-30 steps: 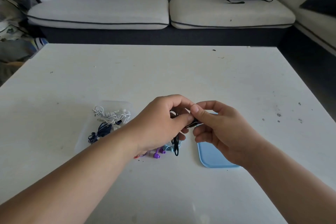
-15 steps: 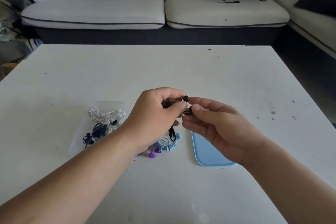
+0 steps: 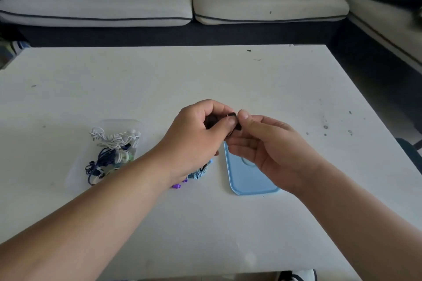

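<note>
The left hand (image 3: 198, 137) and the right hand (image 3: 271, 148) meet above the middle of the white tabletop (image 3: 141, 75). Both are on a small black corded earphone (image 3: 235, 123), held in the air between them. The left grip is closed: its fingers curl round the dark bundle of the earphone, most of which is hidden inside the fist, and its thumb presses along the side. The right grip is a narrow pinch of thumb and forefinger on the black end that sticks out of the left fist, while its other fingers lie loosely bent beneath. Just under the right hand a light blue rounded rectangular plastic lid (image 3: 249, 180) lies flat on the tabletop. To the left stands a clear plastic box (image 3: 137, 123) holding tangled white and dark blue earphone cords (image 3: 109, 143). Between box and lid, partly covered by the left wrist, lie a coiled light blue earphone cord (image 3: 199, 173) and purple earbuds (image 3: 177, 186). A cream sofa (image 3: 96, 4) stands beyond the far edge
</note>
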`<state>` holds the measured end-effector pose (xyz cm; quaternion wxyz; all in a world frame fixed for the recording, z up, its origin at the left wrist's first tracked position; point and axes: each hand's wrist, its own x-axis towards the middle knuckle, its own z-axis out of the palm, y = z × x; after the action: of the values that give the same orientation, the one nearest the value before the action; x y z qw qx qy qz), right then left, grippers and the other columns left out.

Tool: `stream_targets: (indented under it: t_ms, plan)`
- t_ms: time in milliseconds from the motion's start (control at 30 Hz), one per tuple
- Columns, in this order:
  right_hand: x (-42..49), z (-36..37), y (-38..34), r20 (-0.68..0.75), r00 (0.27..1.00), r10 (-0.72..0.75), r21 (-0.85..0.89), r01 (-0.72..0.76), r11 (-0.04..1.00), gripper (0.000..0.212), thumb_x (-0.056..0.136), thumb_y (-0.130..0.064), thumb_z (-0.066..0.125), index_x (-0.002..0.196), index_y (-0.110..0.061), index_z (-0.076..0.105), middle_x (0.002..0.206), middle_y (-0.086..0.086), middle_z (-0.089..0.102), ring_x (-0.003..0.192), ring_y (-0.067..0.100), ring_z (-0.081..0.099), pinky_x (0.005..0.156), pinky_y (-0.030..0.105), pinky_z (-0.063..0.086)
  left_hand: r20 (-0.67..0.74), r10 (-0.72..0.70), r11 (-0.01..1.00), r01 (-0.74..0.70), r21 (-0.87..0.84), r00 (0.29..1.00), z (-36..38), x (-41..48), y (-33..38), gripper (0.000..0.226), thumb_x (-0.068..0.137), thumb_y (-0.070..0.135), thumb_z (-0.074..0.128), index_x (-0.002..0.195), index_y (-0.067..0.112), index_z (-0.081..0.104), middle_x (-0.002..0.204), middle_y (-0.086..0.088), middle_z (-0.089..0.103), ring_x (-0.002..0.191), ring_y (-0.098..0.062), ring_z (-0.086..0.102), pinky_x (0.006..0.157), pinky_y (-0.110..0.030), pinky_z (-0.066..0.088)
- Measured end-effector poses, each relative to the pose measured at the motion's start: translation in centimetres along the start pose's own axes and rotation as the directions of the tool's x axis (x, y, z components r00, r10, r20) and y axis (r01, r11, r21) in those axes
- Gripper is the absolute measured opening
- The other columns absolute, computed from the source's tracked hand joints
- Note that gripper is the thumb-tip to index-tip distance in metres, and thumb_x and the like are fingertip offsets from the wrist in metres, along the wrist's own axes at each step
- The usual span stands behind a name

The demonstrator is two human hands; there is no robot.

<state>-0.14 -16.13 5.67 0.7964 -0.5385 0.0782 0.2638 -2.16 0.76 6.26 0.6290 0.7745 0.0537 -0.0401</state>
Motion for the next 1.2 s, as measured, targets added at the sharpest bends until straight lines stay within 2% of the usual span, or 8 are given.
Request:
stream_targets:
  t_ms: [67,133,233,467,733,867,1067,1200]
  plan:
    - [-0.3,-0.6,-0.3,0.021,1.0,0.003,0.013,-0.003,1.0,0.022,0.098,-0.009,0.062,0.111,0.007,0.07,0.103,0.026,0.074,0.088,0.026,0.076,0.07,0.027,0.061,-0.014,0.003,1.0,-0.003,0.0,1.0,0.3,0.2,0.1,0.008,0.099,0.025,0.068,0.103,0.028,0.074,0.081,0.011,0.073,0.06,-0.001,0.064,0.057,-0.018,0.051]
    - [-0.5,-1.0,-0.4,0.009,1.0,-0.002,-0.014,0.002,1.0,0.024,0.097,0.0,0.061,0.117,0.01,0.068,0.104,0.028,0.073,0.084,0.025,0.076,0.07,0.028,0.061,-0.033,0.006,1.0,-0.007,-0.015,0.999,0.6,0.5,0.0,0.009,0.097,0.025,0.07,0.103,0.03,0.076,0.084,0.011,0.074,0.068,-0.001,0.068,0.06,-0.02,0.053]
    - [-0.9,-1.4,0.0,-0.006,1.0,-0.002,-0.102,0.001,0.995,0.018,0.094,0.002,0.064,0.109,0.011,0.071,0.095,0.025,0.073,0.078,0.025,0.074,0.07,0.028,0.062,-0.038,0.02,0.999,-0.021,-0.025,0.999,1.4,0.5,-0.1,0.01,0.096,0.026,0.073,0.102,0.031,0.078,0.078,0.016,0.071,0.066,0.0,0.065,0.062,-0.021,0.056]
    - [-1.3,-2.1,-0.2,-0.054,0.999,0.007,-0.096,-0.013,0.995,0.013,0.092,0.003,0.067,0.101,0.012,0.071,0.089,0.022,0.075,0.076,0.024,0.075,0.068,0.027,0.061,-0.003,0.004,1.0,-0.004,0.013,1.0,2.2,0.3,-0.2,0.012,0.097,0.024,0.072,0.103,0.031,0.079,0.077,0.017,0.072,0.057,0.001,0.062,0.057,-0.015,0.049]
    - [-1.5,-2.7,-0.3,-0.063,0.998,-0.018,-0.143,0.009,0.99,0.014,0.092,-0.001,0.07,0.101,0.01,0.071,0.087,0.02,0.075,0.074,0.024,0.074,0.067,0.026,0.061,0.044,-0.054,0.995,0.057,-0.079,0.998,2.2,0.5,-0.3,0.016,0.096,0.017,0.072,0.105,0.027,0.08,0.082,0.006,0.074,0.062,-0.01,0.062,0.064,-0.026,0.053]
    - [-1.4,-2.8,-0.2,-0.068,0.997,-0.032,-0.141,0.022,0.99,0.015,0.09,0.0,0.072,0.1,0.011,0.071,0.087,0.021,0.074,0.074,0.024,0.073,0.067,0.027,0.061,0.028,-0.029,0.996,0.031,-0.078,0.999,2.2,0.4,-0.2,0.024,0.096,0.014,0.072,0.114,0.028,0.077,0.087,0.008,0.072,0.059,-0.002,0.062,0.057,-0.016,0.049]
    - [-1.3,-2.8,0.0,-0.068,0.997,-0.048,-0.182,0.035,0.983,0.014,0.089,-0.003,0.074,0.098,0.007,0.073,0.091,0.023,0.075,0.075,0.025,0.073,0.069,0.028,0.061,-0.01,0.002,0.999,-0.003,-0.042,1.0,2.4,0.5,-0.4,0.009,0.096,0.018,0.073,0.102,0.024,0.078,0.073,0.008,0.072,0.057,-0.006,0.062,0.057,-0.018,0.05]
    - [-1.3,-3.2,-0.7,-0.101,0.993,-0.056,-0.245,0.03,0.969,0.025,0.08,-0.013,0.082,0.096,0.005,0.073,0.085,0.019,0.075,0.071,0.026,0.072,0.068,0.032,0.062,-0.019,-0.027,0.996,0.025,-0.089,0.999,2.6,0.6,-0.4,0.009,0.098,0.014,0.07,0.102,0.019,0.075,0.077,0.003,0.074,0.064,-0.008,0.068,0.059,-0.023,0.051]
